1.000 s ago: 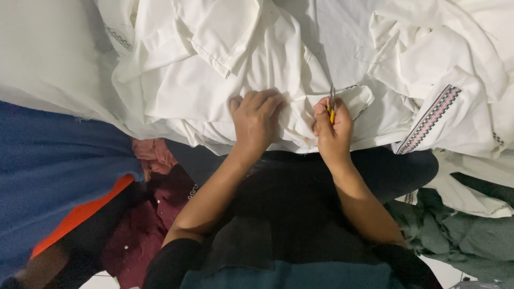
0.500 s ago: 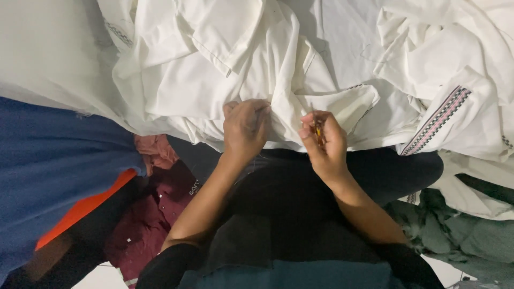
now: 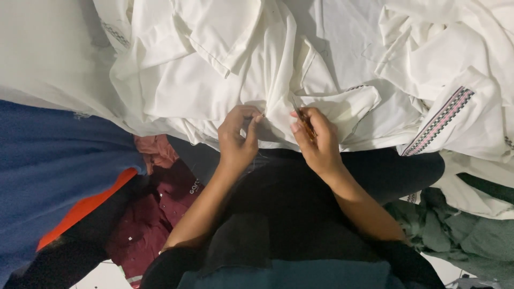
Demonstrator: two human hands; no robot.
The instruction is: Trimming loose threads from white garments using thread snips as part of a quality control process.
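A big heap of white garments (image 3: 225, 75) fills the upper half of the view and hangs over my lap. My left hand (image 3: 235, 139) pinches a fold of the white cloth at its lower edge, fingers closed on it. Just to the right, my right hand (image 3: 317, 144) grips a small orange-brown handled tool (image 3: 305, 123), its thin metal tip pointing up into the same fold. The two hands are a few centimetres apart. One white piece (image 3: 444, 118) at the right has a dark patterned woven trim.
A blue and orange cloth (image 3: 59, 176) lies at the left, and a maroon shirt (image 3: 155, 208) beside it near my knee. Grey-green fabric (image 3: 460, 235) is piled at the lower right. My dark trousers (image 3: 300, 214) fill the bottom centre.
Both hands have drawn down and closer together. My left hand went from lying flat on the cloth to pinching a fold; the right hand tilted the tool toward that fold.
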